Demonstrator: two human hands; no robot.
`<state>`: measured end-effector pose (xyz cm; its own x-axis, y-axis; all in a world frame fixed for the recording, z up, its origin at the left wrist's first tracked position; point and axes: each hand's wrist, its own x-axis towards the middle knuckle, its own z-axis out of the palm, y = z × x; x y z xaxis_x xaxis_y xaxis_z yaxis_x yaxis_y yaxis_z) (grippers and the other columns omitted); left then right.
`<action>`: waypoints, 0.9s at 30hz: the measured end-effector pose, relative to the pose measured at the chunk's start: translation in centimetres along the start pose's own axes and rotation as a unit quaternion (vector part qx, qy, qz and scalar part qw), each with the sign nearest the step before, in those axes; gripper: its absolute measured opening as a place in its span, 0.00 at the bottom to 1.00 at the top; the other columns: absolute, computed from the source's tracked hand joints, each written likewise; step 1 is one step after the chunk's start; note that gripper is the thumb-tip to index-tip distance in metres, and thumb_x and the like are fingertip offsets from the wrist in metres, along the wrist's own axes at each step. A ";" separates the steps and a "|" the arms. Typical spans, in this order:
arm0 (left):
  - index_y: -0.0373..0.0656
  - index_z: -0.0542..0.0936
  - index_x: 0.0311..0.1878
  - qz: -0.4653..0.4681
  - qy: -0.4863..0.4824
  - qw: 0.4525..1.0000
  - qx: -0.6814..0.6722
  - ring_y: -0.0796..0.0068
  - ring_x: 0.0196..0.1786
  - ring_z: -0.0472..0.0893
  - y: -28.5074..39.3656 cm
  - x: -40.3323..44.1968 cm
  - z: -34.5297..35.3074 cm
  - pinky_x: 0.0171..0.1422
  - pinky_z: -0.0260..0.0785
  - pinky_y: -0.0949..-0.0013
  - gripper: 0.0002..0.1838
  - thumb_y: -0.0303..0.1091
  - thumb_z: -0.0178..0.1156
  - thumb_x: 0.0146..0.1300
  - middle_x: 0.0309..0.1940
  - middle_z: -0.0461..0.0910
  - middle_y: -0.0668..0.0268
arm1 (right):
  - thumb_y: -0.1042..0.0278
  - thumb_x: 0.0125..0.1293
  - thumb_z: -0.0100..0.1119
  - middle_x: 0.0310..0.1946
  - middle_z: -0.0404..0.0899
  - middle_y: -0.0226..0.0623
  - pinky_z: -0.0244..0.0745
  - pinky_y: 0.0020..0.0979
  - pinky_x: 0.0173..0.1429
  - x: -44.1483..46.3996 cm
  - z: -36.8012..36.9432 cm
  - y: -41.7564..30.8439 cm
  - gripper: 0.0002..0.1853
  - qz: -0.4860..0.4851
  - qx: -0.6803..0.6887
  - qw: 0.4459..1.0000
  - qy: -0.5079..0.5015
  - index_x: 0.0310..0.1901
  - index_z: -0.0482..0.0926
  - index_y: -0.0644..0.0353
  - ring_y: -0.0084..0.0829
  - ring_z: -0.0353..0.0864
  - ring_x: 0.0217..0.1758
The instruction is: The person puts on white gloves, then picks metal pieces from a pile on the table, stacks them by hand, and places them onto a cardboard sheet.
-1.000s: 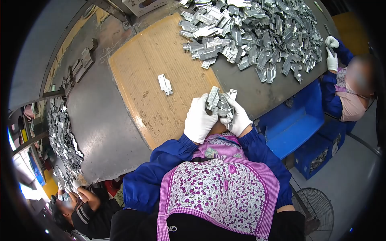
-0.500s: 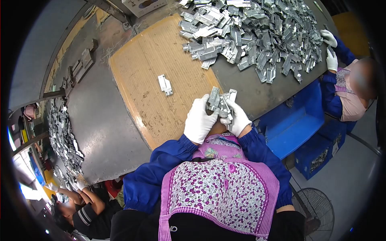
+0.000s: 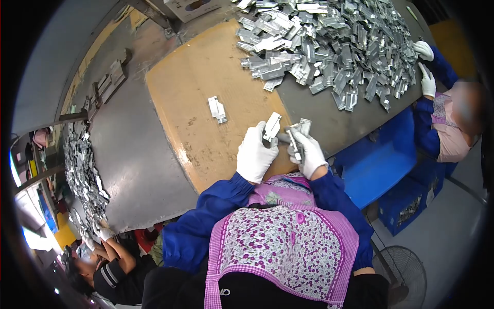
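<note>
White gloves cover both hands, which are close together above the near right part of the cardboard sheet (image 3: 190,67). Between thumb and fingers, my left hand (image 3: 256,157) grips one flat silver metal part (image 3: 272,126), tilted with its far end up. My right hand (image 3: 312,154) is closed on several similar metal parts (image 3: 295,147); one sticks out beyond the fingers, and the palm hides some of the rest. A single metal part (image 3: 217,109) lies on the cardboard, ahead and to the left of my hands.
A big heap of metal parts (image 3: 334,46) covers the far right of the table. A co-worker's gloved hand (image 3: 427,81) rests by it. Blue bins (image 3: 378,165) stand at right, a fan (image 3: 404,273) below them. Another person (image 3: 110,273) works at a second pile (image 3: 82,175) on the left.
My hands have moved apart slightly. The part in my left hand has turned and shows a brighter face. My right hand keeps its several parts. The view has shifted a little.
</note>
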<state>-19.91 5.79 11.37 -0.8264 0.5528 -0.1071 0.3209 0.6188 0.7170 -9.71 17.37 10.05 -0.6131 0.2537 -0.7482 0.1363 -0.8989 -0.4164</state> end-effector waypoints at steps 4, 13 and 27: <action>0.41 0.72 0.57 0.013 0.035 0.997 0.066 0.54 0.38 0.80 -1.4 1.6 -1.2 0.41 0.74 0.59 0.26 0.36 0.62 0.54 0.38 0.76 0.55 | 0.63 0.68 0.52 0.27 0.75 0.29 0.53 0.19 0.16 -1.7 -2.1 -1.2 0.15 -0.017 0.039 0.998 0.045 0.53 0.72 0.59 0.16 0.64 0.17; 0.39 0.69 0.61 -0.096 0.027 0.995 0.022 0.56 0.45 0.80 -2.5 2.5 -2.6 0.50 0.72 0.63 0.31 0.38 0.65 0.54 0.45 0.78 0.52 | 0.57 0.70 0.48 0.35 0.73 0.26 0.49 0.18 0.13 -8.0 -18.4 -1.5 0.15 -0.165 0.249 0.930 0.214 0.54 0.73 0.53 0.14 0.55 0.15; 0.44 0.67 0.63 -0.148 0.035 0.986 0.065 0.54 0.47 0.80 -2.3 3.6 -4.2 0.49 0.73 0.57 0.33 0.41 0.64 0.54 0.46 0.78 0.51 | 0.54 0.58 0.60 0.36 0.83 0.42 0.75 0.36 0.39 2.6 -38.7 8.2 0.22 0.104 -0.544 0.754 0.353 0.49 0.78 0.63 0.41 0.81 0.36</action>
<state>-25.55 4.01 12.29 -0.9211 0.3003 -0.2478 0.1138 0.8163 0.5662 19.89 24.49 -15.33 0.0240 0.6192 -0.7849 0.9657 -0.2175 -0.1420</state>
